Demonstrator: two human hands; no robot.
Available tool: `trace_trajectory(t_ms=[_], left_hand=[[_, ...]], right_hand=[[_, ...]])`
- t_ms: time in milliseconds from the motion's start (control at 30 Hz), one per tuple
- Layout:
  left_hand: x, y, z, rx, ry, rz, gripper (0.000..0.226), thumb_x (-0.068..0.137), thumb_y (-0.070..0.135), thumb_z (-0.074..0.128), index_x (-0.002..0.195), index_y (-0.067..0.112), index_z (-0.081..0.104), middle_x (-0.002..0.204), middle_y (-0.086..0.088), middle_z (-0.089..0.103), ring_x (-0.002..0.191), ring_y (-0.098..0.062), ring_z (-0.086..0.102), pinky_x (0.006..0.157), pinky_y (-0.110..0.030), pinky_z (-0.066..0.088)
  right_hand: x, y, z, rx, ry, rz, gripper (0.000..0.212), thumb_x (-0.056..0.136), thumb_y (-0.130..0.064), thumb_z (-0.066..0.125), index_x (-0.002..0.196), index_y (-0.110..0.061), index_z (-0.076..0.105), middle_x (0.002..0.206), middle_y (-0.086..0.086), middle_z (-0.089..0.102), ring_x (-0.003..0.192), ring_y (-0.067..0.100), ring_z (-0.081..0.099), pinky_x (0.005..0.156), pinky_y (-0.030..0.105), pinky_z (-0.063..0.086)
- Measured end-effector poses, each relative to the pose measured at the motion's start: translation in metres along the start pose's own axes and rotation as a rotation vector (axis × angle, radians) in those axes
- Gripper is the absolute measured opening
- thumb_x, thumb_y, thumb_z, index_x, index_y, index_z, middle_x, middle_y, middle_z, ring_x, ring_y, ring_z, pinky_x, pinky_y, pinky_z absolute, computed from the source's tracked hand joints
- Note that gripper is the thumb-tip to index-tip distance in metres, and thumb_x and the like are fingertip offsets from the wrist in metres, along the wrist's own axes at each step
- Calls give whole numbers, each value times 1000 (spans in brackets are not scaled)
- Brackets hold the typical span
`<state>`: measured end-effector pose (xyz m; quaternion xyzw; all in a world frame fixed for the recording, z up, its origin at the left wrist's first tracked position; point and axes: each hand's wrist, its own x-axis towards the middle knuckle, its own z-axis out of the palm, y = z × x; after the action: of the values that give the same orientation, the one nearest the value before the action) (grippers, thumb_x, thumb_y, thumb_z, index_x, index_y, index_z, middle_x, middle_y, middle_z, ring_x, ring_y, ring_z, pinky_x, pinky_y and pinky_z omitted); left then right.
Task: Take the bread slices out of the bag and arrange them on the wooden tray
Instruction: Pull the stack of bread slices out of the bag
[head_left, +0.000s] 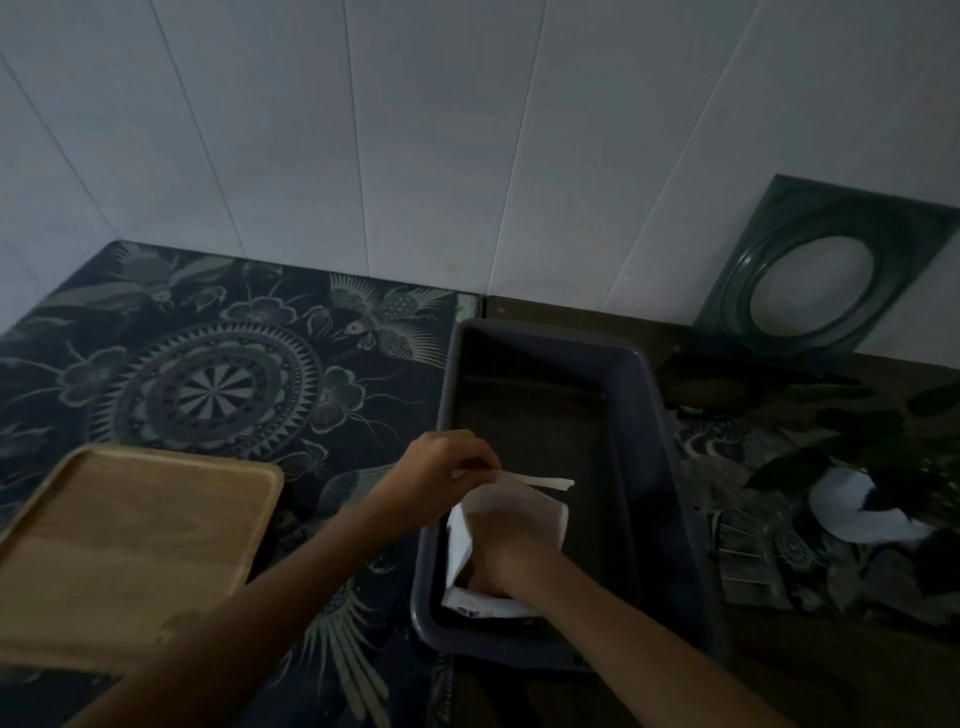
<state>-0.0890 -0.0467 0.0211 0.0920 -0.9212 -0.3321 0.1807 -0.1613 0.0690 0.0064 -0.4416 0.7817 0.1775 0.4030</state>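
Note:
A translucent white bread bag (540, 506) lies in the near end of a dark grey plastic tub (670, 467). My left hand (447, 475) pinches the bag's top edge and holds it up. My right hand (511, 558) is inside the bag's mouth, its fingers hidden by the plastic; I cannot tell whether it holds a slice. No bread shows clearly. The wooden tray (130, 545) sits at the lower left with nothing on it.
A dark patterned cloth (218, 374) covers the table. A dark green square frame with a round hole (826, 270) leans on the white wall at the back right. Dark leaves and a white object (857, 512) lie to the right of the tub.

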Motion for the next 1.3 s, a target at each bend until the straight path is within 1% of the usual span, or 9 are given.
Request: trace_trajectory(t_ms=[100,167,300,433,500,767,933,1067,1300], left_hand=[[-2,-3,-3,-27,3,16,10,89,20,72,97,16,77,95,1,73,84,-10,69,78,-28,57],[-4,-5,-5,-55,2,35,9,88,18,74,95,15,77,93,1,73,82,-10,69,75,-27,57],[-8,-9,-7,-102,27,15,8,86,14,77,93,11,79,91,-1,74,79,-10,70,74,-23,57],[-10,-11,-6,-171,27,-39,11,84,13,78,95,12,79,92,1,74,81,-6,70,74,-12,54],[-10,-12,-4,-218,21,-81,11,84,13,78,95,14,79,92,3,74,83,-5,70,73,-8,51],[-16,-19,3,-321,39,-203,11,84,19,78,94,23,77,90,12,75,86,-5,71,75,-18,57],[-14,-17,2,-289,56,-196,11,85,19,78,95,23,78,92,13,74,87,-3,70,76,-16,56],[-8,-15,-1,-254,83,-135,11,83,15,80,94,18,80,90,9,74,86,-3,70,74,-8,51],[-3,-11,-5,-221,85,-58,12,80,10,82,91,13,82,88,2,75,80,-4,71,74,-10,53]], right_hand=[[7,8,21,-33,127,6,70,104,-36,49,161,-12,14,162,22,26,144,42,33,117,56,33],[12,12,36,-75,171,13,80,102,-33,54,162,-13,4,164,25,19,145,46,28,115,60,35],[25,15,51,-150,303,25,79,101,-24,60,159,-8,10,155,27,32,135,44,43,104,54,47],[30,21,56,-22,326,-28,86,94,-43,65,159,-10,18,159,23,32,143,41,38,116,56,36],[32,21,54,34,361,-31,79,95,-46,61,157,-11,27,157,20,38,141,39,41,117,54,34],[29,19,48,135,395,-49,64,88,-37,73,143,-13,50,142,14,57,128,33,55,107,45,43],[12,22,41,96,413,-62,78,81,-46,76,146,-18,44,146,11,52,134,34,50,110,52,43],[-13,18,27,-118,391,-83,75,89,-45,67,151,-20,34,154,18,41,139,42,39,114,55,35],[-61,21,1,1,488,-159,66,92,-32,67,149,-39,34,154,3,40,143,33,31,110,56,40]])
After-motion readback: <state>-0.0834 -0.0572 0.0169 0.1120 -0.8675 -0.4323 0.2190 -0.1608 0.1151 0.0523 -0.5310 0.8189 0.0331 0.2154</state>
